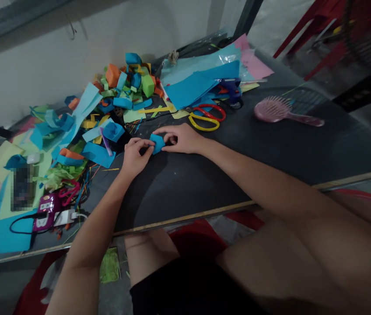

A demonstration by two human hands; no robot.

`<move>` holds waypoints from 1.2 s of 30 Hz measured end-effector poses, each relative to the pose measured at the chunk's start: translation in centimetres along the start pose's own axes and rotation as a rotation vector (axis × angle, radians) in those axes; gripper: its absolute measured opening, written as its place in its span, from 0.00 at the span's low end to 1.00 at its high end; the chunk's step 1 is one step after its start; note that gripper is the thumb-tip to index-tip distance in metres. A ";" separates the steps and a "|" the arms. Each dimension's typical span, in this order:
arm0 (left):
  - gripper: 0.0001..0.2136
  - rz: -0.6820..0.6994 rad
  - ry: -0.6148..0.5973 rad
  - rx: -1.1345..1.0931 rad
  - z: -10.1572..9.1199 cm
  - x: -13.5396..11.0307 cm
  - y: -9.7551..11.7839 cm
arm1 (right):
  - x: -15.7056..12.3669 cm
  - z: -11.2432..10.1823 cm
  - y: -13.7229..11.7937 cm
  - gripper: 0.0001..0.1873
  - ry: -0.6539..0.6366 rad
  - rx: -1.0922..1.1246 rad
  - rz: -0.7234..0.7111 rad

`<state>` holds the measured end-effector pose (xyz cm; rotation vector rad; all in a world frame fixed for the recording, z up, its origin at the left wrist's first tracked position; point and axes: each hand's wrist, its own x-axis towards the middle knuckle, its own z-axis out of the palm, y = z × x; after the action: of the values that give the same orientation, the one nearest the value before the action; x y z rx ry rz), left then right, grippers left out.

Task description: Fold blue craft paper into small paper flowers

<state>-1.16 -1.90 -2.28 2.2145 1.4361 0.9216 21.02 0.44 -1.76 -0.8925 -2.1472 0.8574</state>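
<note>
A small folded piece of blue paper [157, 143] is held just over the dark tabletop, between my two hands. My left hand [137, 154] pinches its left edge between thumb and fingers. From the other side my right hand [183, 139] reaches in, its index finger on the top edge and its thumb at the lower right corner, the other fingers curled. Scissors [207, 117] with one red and one yellow handle loop lie just beyond my right hand. Left of my left hand are loose blue paper pieces [99, 154].
A heap of colored folded paper [120, 83] lies against the wall, with blue sheets [192, 85] beside it. A pink hairbrush [279, 111] rests on the right. A purple power strip [46, 212] with a white plug and cables sits at the left front, near a blurred dark object [22, 188].
</note>
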 end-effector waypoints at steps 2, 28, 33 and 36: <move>0.07 -0.012 -0.001 0.067 -0.1 -0.1 0.2 | 0.0 0.1 0.1 0.28 0.010 -0.025 0.002; 0.07 -0.028 0.138 0.415 -0.1 -0.8 2.0 | 0.6 0.4 -0.4 0.12 -0.024 -0.463 -0.178; 0.08 0.059 0.102 0.438 -0.5 -0.7 1.5 | 0.6 0.3 -0.6 0.13 -0.027 -0.520 -0.199; 0.08 0.180 0.045 0.434 -0.4 -0.7 1.3 | 0.6 0.3 -0.3 0.13 -0.040 -0.531 -0.230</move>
<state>-0.72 -3.14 -1.41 2.6883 1.6005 0.7737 20.37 0.68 -1.49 -0.8526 -2.5016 0.1876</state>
